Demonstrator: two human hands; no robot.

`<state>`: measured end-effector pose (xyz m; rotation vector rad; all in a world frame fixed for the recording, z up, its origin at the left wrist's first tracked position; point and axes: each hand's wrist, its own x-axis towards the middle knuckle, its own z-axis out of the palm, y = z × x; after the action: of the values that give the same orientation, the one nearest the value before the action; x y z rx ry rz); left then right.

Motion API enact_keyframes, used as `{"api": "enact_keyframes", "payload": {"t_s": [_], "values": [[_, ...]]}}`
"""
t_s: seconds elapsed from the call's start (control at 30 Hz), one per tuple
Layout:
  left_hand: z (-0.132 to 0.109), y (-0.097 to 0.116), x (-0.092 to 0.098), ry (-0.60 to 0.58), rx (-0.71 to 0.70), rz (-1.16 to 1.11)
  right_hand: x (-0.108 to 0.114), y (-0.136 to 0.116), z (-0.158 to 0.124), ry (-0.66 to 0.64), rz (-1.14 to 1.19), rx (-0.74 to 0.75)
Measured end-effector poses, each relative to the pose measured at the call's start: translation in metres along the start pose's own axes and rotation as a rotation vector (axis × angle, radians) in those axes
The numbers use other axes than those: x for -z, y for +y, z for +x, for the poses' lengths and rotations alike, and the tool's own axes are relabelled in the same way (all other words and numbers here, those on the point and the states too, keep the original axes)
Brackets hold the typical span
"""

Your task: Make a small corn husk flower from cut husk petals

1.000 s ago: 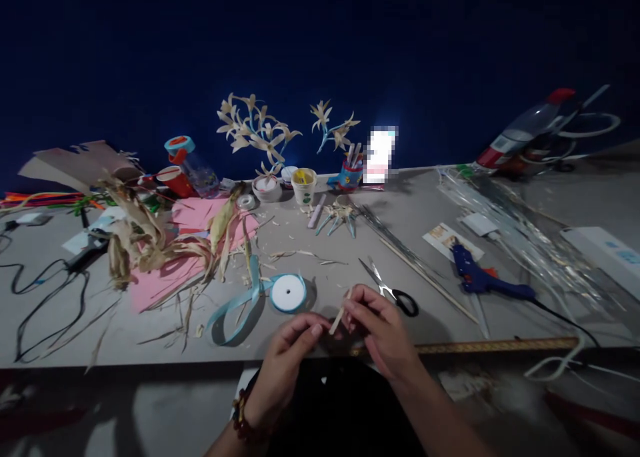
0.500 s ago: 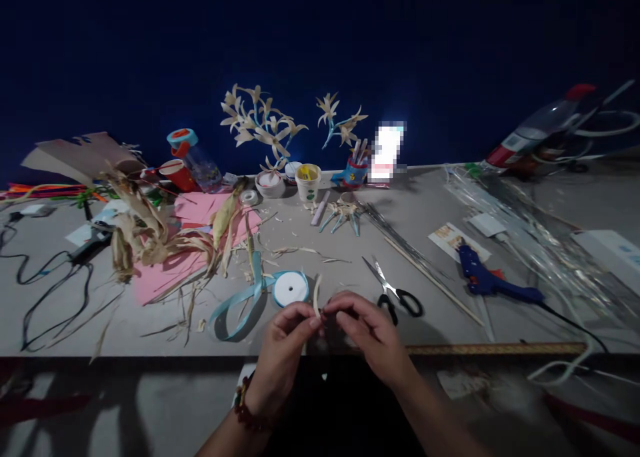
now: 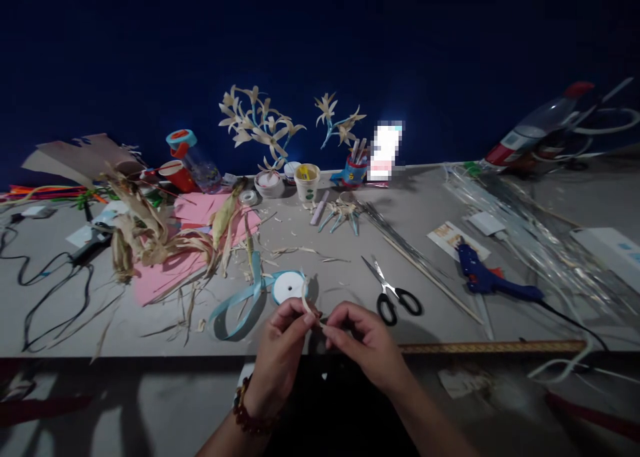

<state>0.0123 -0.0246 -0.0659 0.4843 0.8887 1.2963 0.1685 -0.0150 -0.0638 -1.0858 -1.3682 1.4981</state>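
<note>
Between my two hands is a narrow pale strip of corn husk (image 3: pixel 305 296), its upper end curling up from the fingers. My left hand (image 3: pixel 285 340) is closed in a pinch on it. The fingertips of my right hand (image 3: pixel 363 340) are pressed together on its lower end. Just beyond my left hand lies a white spool (image 3: pixel 289 288) of light blue ribbon (image 3: pixel 235 317), with a loop trailing to the left. Black-handled scissors (image 3: pixel 393 294) lie partly spread beyond my right hand.
Dried corn husks (image 3: pixel 165 237) lie on pink paper (image 3: pixel 150 280) at left. Husk flowers (image 3: pixel 260 124) stand at the back beside a paper cup (image 3: pixel 307 184). On the right are a blue glue gun (image 3: pixel 493 284), wires (image 3: pixel 400 234) and a tilted bottle (image 3: pixel 535 130). A ruler (image 3: pixel 490 348) edges the table.
The strip has tilted to the left, and its lower end now shows between my hands. My right hand has shifted slightly down, with its fingers more bent.
</note>
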Motion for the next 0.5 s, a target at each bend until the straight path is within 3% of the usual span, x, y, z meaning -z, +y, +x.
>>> {"api": "enact_keyframes", "payload": {"t_s": [0.17,0.33,0.5], "values": [[0.001,0.004,0.003,0.015,-0.071,0.081,0.011,0.000,-0.004,-0.001,-0.145,0.049],[0.006,0.014,0.005,-0.011,-0.158,0.098,0.064,0.021,-0.012,0.406,-0.798,0.193],[0.015,0.018,0.001,0.014,-0.143,0.017,0.103,0.037,-0.026,0.474,-1.212,0.109]]}}
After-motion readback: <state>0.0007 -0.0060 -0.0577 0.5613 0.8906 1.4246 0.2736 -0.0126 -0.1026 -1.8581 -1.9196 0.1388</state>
